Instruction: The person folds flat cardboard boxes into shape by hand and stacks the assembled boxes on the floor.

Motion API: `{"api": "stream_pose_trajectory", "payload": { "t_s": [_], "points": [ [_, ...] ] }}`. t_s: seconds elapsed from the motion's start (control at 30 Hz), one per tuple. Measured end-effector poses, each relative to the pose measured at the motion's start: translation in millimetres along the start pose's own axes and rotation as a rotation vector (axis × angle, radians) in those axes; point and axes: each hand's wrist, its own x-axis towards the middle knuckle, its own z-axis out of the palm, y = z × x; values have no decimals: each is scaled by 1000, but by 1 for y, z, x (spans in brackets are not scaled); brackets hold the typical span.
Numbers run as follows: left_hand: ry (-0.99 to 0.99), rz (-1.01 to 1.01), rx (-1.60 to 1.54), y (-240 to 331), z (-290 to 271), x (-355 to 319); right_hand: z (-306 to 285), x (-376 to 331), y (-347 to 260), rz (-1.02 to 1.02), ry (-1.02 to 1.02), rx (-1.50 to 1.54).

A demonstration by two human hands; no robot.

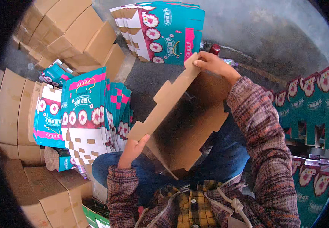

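The left hand [131, 152] grips the near end of a brown cardboard box's [171, 102] long flap, while the right hand [218, 67] holds its far end. Teal cartons [81, 95] stand left of the left hand, with big brown boxes [77, 36] past them. A carton pile [172, 32] sits beyond both hands; teal boxes [327, 100] line up to their right.
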Motion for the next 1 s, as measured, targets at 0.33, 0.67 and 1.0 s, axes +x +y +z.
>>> {"api": "stream_pose_trajectory", "payload": {
  "t_s": [0.33,0.67,1.0],
  "points": [
    [60,-153,-157,-8,8,3,6,19,23,15,-49,-343],
    [76,-192,-186,-14,9,3,3,16,23,189,-170,-64],
    [255,-145,-121,-21,25,9,17,17,-22,-208,457,-335]
  ]
}}
